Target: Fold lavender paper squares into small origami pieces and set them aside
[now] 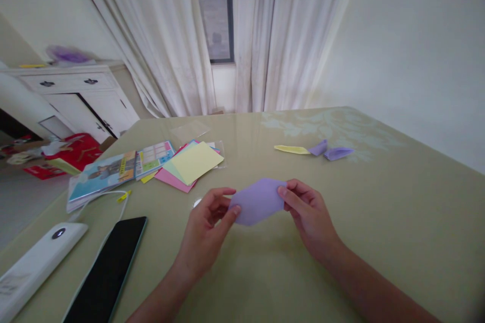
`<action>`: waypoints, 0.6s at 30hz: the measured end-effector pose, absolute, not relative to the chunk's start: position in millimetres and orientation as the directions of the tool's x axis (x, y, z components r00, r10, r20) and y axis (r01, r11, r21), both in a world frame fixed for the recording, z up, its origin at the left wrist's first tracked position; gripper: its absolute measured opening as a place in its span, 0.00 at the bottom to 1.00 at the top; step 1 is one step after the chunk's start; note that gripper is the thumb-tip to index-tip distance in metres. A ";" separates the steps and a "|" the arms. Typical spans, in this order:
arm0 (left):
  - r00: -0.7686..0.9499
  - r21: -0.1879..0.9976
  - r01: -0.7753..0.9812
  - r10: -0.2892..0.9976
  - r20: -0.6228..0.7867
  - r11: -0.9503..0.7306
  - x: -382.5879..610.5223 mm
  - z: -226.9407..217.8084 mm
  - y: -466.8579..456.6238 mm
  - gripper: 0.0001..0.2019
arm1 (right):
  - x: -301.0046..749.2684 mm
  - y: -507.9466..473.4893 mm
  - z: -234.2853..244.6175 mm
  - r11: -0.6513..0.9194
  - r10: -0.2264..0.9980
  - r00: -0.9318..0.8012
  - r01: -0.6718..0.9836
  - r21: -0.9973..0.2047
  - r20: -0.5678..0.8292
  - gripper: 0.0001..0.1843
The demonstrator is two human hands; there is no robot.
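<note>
A folded sheet of purple paper [257, 202], six-sided in outline, is held up just above the table between my two hands. My left hand [208, 224] pinches its left end, thumb in front and fingers behind. At the right end, my right hand [308, 214] grips the paper between thumb and fingers. Beyond it on the table lie a folded yellow paper piece [291, 149] and folded purple paper pieces [339, 153], close together. To the left, a fanned stack of coloured paper sheets [195, 161] has a pale yellow one on top.
Books [102, 174] lie at the table's left edge. Nearer me are a black-screened phone [109, 267] and a white power bank [41, 257], with a white cable [94, 196] by them. A small white object [197, 203] sits partly behind my left hand. Curtains [261, 35] hang beyond the table [397, 212].
</note>
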State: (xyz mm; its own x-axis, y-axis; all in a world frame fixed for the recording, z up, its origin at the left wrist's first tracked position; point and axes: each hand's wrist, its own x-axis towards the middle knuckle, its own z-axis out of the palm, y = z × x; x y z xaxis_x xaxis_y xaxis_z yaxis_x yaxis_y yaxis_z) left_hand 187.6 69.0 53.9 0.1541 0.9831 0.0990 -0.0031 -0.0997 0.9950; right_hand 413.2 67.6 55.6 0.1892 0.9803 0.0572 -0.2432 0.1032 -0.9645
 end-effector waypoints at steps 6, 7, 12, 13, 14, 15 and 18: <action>-0.026 0.995 -0.053 0.997 0.079 -0.080 183.5 53.8 76.6 0.21 | 413.2 70.3 54.2 0.001 0.991 0.128 -0.293 -0.956 -0.038 0.23; -0.009 0.997 -0.041 0.998 0.065 -0.065 183.5 52.9 77.5 0.21 | 413.2 70.2 54.4 0.001 0.990 0.135 -0.298 -0.955 -0.041 0.23; 0.070 0.996 -0.089 0.998 -0.007 0.014 184.1 46.2 80.8 0.17 | 414.2 70.6 52.9 0.006 0.988 0.152 -0.260 -0.965 -0.035 0.23; 0.058 0.994 -0.111 0.998 -0.010 0.016 183.8 45.2 81.2 0.17 | 414.7 71.2 52.1 0.003 0.987 0.155 -0.247 -0.969 -0.037 0.22; 0.040 0.991 -0.132 0.999 -0.010 0.016 183.4 44.6 81.5 0.17 | 415.1 72.0 51.5 -0.001 0.987 0.158 -0.235 -0.972 -0.039 0.23; 0.022 0.989 -0.148 1.000 -0.008 0.011 182.9 44.3 81.6 0.18 | 415.7 73.0 50.9 -0.002 0.987 0.158 -0.221 -0.975 -0.038 0.22; 0.010 0.988 -0.156 1.000 -0.002 0.003 181.6 45.2 81.4 0.22 | 418.3 75.9 50.0 0.012 0.989 0.144 -0.179 -0.984 -0.014 0.21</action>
